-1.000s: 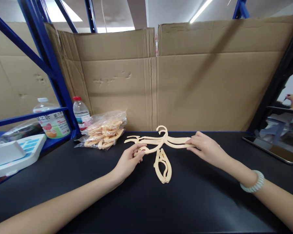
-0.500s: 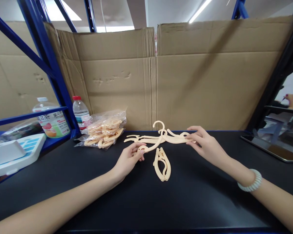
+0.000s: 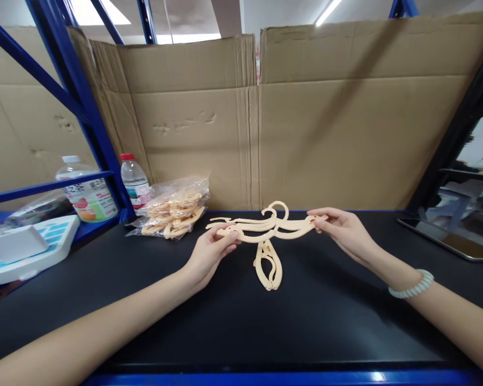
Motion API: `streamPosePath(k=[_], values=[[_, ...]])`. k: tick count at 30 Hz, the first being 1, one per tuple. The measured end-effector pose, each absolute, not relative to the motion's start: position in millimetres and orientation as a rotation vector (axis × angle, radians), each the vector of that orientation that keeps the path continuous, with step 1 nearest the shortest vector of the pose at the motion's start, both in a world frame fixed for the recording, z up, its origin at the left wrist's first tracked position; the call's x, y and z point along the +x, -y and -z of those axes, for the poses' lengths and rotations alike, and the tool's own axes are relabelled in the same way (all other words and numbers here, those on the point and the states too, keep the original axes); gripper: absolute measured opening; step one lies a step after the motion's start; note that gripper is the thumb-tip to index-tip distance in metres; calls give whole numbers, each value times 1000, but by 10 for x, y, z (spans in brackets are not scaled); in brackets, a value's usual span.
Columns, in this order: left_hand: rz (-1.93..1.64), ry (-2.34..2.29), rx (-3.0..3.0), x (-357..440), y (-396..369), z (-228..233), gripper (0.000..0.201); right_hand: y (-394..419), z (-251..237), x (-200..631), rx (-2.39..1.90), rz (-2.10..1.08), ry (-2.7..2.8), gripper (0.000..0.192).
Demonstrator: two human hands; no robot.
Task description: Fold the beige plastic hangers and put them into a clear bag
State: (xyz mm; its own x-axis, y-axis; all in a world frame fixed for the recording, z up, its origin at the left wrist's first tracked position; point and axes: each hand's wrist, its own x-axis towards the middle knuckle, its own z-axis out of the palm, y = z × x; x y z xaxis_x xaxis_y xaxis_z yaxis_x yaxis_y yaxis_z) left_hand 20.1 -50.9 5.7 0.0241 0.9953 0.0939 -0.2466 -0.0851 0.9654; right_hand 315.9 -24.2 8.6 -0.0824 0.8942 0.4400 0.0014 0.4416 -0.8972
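Note:
Between my two hands a cream plastic folding hanger is spread out, its hook pointing up and away from me. My left hand pinches the left arm's end, thumb on top. The right arm's end is gripped by my right hand, fingers behind it. Just behind lies another cream hanger, partly hidden by the held one; where the two overlap is hard to make out. In front of them a folded hanger rests on the black table.
A clear bag of folded hangers lies at the back left, beside a red-capped bottle. A larger bottle and a white-and-blue tray stand left. Cardboard walls the back. A dark flat device lies right.
The held hanger's arms have opened out into a wider, straighter line, and its hook has swung. My left hand has moved slightly up and left; my right hand now grips the right end.

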Motion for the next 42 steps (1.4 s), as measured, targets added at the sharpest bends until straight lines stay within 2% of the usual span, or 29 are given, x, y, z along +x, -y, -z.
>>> streamPosePath(k=[7, 13, 18, 33, 42], values=[[-1322, -871, 1160, 352, 659, -85, 26, 427, -84, 2843, -739, -1188, 1134, 36], [-1194, -842, 1334, 410, 772, -83, 32, 652, -106, 2643, -707, -1266, 1697, 22], [-1215, -860, 1348, 403, 780, -78, 33, 675, -108, 2656, -696, -1327, 1880, 27], [-1235, -773, 1626, 413, 884, -170, 33, 738, -134, 2669, -638, -1173, 1991, 33], [-1168, -739, 1574, 418, 873, -172, 39, 755, -137, 2686, -544, -1266, 2021, 42]])
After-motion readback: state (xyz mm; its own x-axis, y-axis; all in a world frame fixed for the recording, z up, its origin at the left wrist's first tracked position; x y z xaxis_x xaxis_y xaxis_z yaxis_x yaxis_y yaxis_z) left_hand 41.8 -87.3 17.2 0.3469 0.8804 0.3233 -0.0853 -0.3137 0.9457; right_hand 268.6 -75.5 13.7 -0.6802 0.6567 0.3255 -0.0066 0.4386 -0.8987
